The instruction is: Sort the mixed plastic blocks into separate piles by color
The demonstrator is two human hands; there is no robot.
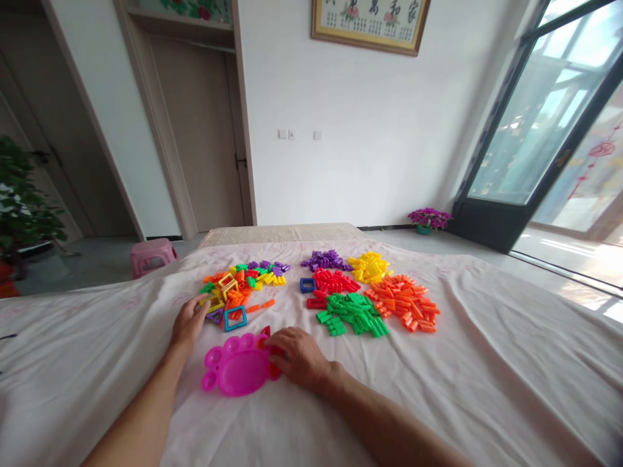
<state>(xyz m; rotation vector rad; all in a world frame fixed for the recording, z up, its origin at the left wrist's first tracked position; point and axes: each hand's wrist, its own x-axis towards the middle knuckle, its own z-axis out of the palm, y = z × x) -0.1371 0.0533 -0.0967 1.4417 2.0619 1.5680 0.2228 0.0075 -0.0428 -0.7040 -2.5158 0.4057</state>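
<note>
A pink paw-shaped palette tray [242, 373] with small round wells along its edge lies on the cloth before me. My right hand [300, 359] covers its right end, fingers curled over the rim. Orange patches and a red pointed corner [265, 331] show beside those fingers; their shape is mostly hidden. At the left edge of a mixed pile of plastic pieces [238, 295], my left hand [189, 322] pinches a yellow tile frame [214, 303]. Close to it lie a purple triangle frame [215, 316] and a teal square frame [235, 318].
Sorted heaps of purple [325, 260], yellow [370, 266], red [335, 281], green [355, 313] and orange [403, 303] pieces sit to the right. A blue square frame [307, 285] lies beside the red ones. A pink stool [153, 257] stands left beyond the cloth-covered surface [467, 376].
</note>
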